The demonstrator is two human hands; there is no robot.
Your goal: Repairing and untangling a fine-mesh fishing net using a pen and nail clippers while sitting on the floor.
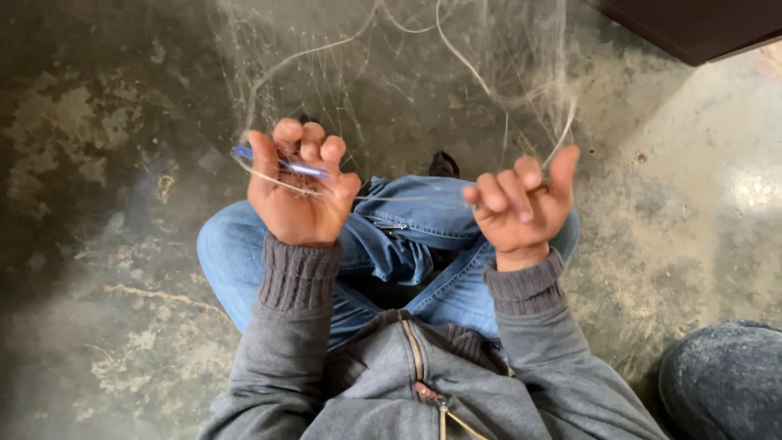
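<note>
Sitting cross-legged on the stained concrete floor (pixel 98 244), the person has the left hand (pixel 297 191) curled around a thin blue netting needle (pixel 281 165) and a twist of fine net (pixel 391 73), which fans out far ahead. The right hand (pixel 521 204) pinches the strand taut, fingers curled closed. Keeping that line tight between both hands should make the knot seat cleanly.

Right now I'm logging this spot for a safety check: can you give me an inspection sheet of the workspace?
Surface: bare concrete floor, stained and patchy.
Job's things: fine fishing net held up between both hands; blue netting needle in the left hand.
Clutter: nothing seen.
Grippers: left hand shut on needle and net; right hand curled around net strands.
Cables: nothing seen.
Surroundings: dark panel top right; another person's knee lower right.
</note>
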